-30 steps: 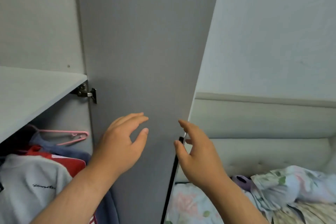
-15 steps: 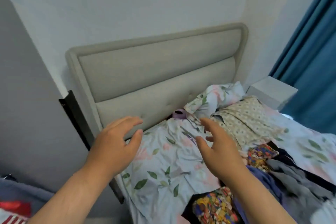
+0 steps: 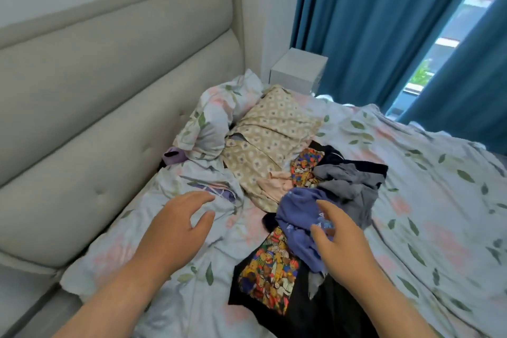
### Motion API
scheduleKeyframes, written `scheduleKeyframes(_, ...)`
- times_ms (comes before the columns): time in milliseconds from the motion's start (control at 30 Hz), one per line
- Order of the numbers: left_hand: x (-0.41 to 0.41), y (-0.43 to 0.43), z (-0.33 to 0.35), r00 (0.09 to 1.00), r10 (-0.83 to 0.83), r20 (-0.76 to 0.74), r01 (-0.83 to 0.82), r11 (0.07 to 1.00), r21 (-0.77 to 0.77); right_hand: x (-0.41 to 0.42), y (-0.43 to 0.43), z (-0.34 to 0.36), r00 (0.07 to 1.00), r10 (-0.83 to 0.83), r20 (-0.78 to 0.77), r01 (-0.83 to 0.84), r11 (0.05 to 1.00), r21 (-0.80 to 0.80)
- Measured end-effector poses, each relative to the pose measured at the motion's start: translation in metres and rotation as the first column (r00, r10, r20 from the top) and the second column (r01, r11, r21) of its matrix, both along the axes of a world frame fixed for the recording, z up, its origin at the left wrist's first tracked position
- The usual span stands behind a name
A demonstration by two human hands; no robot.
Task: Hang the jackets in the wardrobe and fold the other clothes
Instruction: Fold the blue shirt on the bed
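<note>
**Head view.** The clothes pile point(image 3: 315, 200) lies loose on the bed, just right of the frame's middle, unfolded and unsorted. At the pile's 7 o'clock side a bunched blue-violet garment point(image 3: 296, 214) sits uppermost. Under it, toward 6 o'clock, a black printed garment point(image 3: 267, 280) spreads flat enough to show its coloured picture panel. A grey garment point(image 3: 348, 186) is crumpled at 2 o'clock, and a pink garment point(image 3: 277, 184) peeps out at 10 o'clock. None is plainly a jacket from here, so these probably belong to the folding share of the task.

The right hand point(image 3: 340, 236) hovers at the blue-violet garment, fingers apart and lightly bent, holding nothing. Whether the fingertips touch the cloth cannot be told. Its position suggests this top piece is to be lifted first, since it lies free of the others. The left hand point(image 3: 175, 230), at 9 o'clock of the pile, is spread and empty above the floral sheet point(image 3: 439, 200), likely ready to take a second corner.

A patterned pillow point(image 3: 271, 134) abuts the pile at 12 o'clock, and a floral pillow point(image 3: 211, 118) at 11 o'clock leans on the padded headboard point(image 3: 109, 90). A small purple object point(image 3: 172, 158) is wedged between headboard and bedding. A bedside cabinet point(image 3: 299, 68) and a blue curtain point(image 3: 384, 22) stand beyond, at 1 o'clock. No wardrobe shows in this view.
</note>
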State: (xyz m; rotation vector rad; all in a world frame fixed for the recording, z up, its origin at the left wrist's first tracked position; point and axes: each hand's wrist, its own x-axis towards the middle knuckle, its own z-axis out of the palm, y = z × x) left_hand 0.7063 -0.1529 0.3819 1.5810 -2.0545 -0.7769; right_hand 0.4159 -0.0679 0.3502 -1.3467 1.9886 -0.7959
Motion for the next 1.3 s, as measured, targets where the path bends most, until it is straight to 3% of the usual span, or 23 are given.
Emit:
scheduleKeyframes(333,-0.07,-0.047,-0.074,0.948,-0.285,-0.145,0.302,0.946,0.117,-0.003,0.044,-0.051,0.901,-0.432,0.046,0.429,0.901,0.056)
scheduleKeyframes(600,-0.118,-0.051,-0.15,0.889,-0.399,-0.225,0.449,0.858,0.25,-0.009,0.071,-0.102,0.861,-0.508,-0.014,0.502,0.848,0.17)
scheduleKeyframes(733,-0.158,-0.056,-0.187,0.868,-0.461,-0.186,0.497,0.811,0.307,-0.033,0.072,-0.137,0.845,-0.534,-0.016,0.525,0.825,0.21)
scheduleKeyframes(1033,-0.252,-0.074,-0.324,0.83,-0.558,-0.028,0.528,0.767,0.364,-0.114,0.033,-0.263,0.895,-0.443,-0.053,0.441,0.862,0.249)
scheduleKeyframes(1300,-0.314,-0.083,-0.426,0.848,-0.525,0.068,0.457,0.79,0.409,-0.17,-0.02,-0.361,0.938,-0.217,-0.271,0.296,0.908,0.298)
